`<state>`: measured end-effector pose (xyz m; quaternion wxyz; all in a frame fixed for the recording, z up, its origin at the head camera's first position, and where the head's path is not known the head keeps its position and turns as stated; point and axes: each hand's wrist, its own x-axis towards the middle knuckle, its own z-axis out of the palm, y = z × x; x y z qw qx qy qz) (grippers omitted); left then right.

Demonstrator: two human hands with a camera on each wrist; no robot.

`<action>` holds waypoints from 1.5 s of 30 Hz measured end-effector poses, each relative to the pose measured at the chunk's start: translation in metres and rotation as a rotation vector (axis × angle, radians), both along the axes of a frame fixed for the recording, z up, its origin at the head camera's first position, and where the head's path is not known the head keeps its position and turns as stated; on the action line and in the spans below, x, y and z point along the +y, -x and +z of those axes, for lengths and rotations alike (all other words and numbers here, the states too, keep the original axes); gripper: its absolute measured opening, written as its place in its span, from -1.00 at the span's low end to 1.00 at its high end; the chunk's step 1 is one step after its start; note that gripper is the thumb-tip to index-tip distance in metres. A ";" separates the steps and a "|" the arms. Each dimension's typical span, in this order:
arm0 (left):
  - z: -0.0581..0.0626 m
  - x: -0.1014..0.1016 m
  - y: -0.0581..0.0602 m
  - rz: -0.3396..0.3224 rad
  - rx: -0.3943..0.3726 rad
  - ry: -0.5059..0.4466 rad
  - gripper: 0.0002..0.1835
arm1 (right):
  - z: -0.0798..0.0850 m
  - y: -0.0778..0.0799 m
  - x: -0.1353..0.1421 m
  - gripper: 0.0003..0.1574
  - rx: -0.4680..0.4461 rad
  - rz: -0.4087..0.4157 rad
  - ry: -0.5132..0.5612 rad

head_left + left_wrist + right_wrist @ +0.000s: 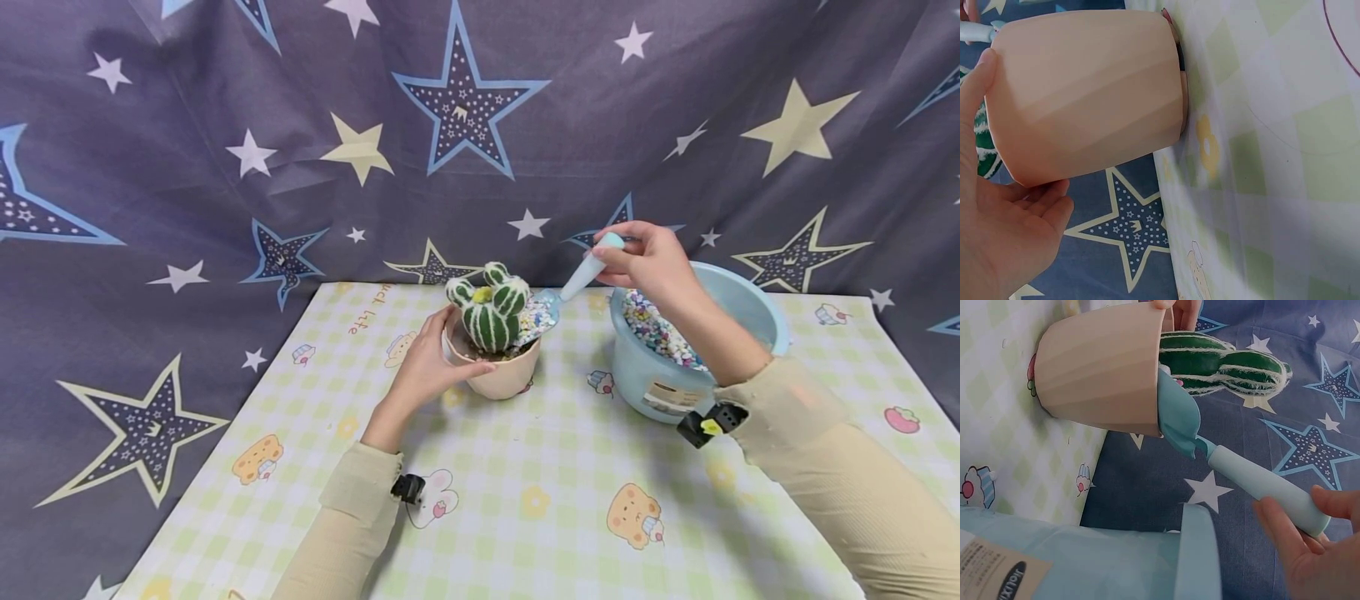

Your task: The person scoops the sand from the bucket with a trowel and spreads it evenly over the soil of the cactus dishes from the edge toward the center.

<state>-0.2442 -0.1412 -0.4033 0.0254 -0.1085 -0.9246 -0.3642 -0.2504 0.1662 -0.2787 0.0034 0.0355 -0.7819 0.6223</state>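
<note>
A green cactus with white stripes and a yellow top stands in a pale peach plant pot on the table. My left hand holds the pot from the left, thumb at the near rim and fingers round the far side. My right hand grips the handle of a light blue hand trowel. The trowel slants down to the left, its blade overlapping the pot's right rim beside the cactus. Multicoloured pebbles lie on the blade. Dark soil shows inside the pot near its front rim.
A light blue bucket partly filled with coloured pebbles stands right of the pot, under my right forearm. The table wears a green checked cloth with cartoon prints. A dark star-patterned curtain hangs behind the table's far edge.
</note>
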 end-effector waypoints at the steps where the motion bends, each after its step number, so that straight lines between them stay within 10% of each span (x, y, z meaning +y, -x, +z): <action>1: 0.000 0.000 0.000 -0.002 0.001 0.001 0.28 | 0.000 0.000 0.000 -0.58 0.001 -0.002 -0.007; 45: 0.000 0.000 -0.001 -0.026 0.006 -0.007 0.27 | 0.028 -0.004 -0.035 -0.67 0.275 0.077 -0.475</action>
